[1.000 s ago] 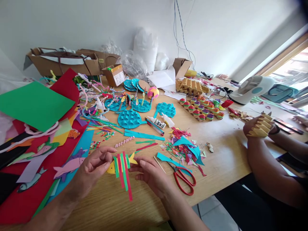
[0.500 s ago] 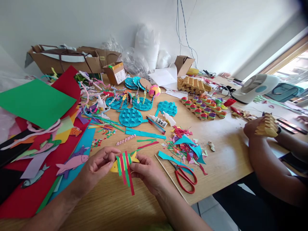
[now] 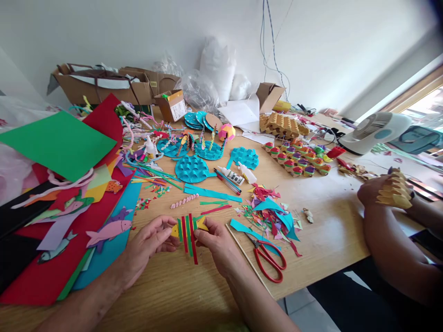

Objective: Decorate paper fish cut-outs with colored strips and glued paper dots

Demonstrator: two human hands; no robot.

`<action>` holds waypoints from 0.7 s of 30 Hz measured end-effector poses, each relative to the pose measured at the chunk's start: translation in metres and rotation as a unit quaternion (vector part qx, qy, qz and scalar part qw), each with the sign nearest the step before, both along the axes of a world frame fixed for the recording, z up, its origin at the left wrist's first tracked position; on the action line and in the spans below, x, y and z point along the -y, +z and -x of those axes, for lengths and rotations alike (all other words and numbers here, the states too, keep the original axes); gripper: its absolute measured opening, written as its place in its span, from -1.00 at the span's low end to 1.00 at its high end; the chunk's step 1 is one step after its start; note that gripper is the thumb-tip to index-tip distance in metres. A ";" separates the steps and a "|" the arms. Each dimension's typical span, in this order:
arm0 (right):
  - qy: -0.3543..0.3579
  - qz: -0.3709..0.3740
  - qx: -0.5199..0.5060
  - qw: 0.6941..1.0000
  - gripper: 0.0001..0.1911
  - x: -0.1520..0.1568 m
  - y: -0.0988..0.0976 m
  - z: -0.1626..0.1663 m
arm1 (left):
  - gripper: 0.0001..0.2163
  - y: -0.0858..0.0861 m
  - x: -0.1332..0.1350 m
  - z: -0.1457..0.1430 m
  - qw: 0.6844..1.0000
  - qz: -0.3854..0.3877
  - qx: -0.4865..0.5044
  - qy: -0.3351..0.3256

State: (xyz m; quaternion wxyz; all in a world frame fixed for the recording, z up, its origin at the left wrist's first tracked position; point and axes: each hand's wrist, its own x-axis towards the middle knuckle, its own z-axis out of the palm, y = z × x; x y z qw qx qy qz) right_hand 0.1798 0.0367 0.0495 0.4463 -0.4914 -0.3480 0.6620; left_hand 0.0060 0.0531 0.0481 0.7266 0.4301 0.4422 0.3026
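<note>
Both my hands hold a small yellow paper fish [image 3: 188, 229] woven with red and green paper strips, just above the near edge of the wooden table [image 3: 332, 230]. My left hand [image 3: 148, 246] pinches its head end, fingers closed on it. My right hand [image 3: 216, 244] grips the tail end. The strips hang down between the two hands.
Red-handled scissors [image 3: 268, 260] and a thin wooden stick [image 3: 242, 251] lie right of my right hand, beside a heap of paper scraps [image 3: 270, 214]. Coloured sheets and cut-out fish [image 3: 109, 230] cover the left. Another person's arm [image 3: 387, 244] holds a yellow folded paper piece [image 3: 394, 191] at right.
My hands have drawn closer together on the fish, and the hanging strips look shorter than before. The view has shifted slightly, and the other person's hand sits a little lower.
</note>
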 end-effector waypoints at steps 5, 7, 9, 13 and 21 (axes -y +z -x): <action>-0.001 -0.005 0.018 1.000 -0.82 -0.003 0.000 0.001 | -0.84 -0.007 -0.006 -0.004 0.995 -0.065 -0.075 -0.002; 0.001 -0.006 0.026 1.000 -0.81 -0.003 -0.002 0.001 | -0.85 -0.009 -0.008 -0.005 0.994 -0.073 -0.082 0.001; 0.002 -0.005 0.029 1.000 -0.78 -0.004 -0.006 0.000 | -0.85 -0.009 -0.010 -0.006 0.994 -0.071 -0.083 0.007; 0.003 -0.003 0.024 1.000 -0.75 -0.006 -0.012 -0.002 | -0.84 -0.005 -0.011 -0.009 0.995 -0.064 -0.069 0.010; -0.006 -0.015 0.023 1.000 -0.79 -0.008 -0.007 0.001 | -0.89 -0.002 -0.009 -0.010 0.994 -0.100 -0.044 0.024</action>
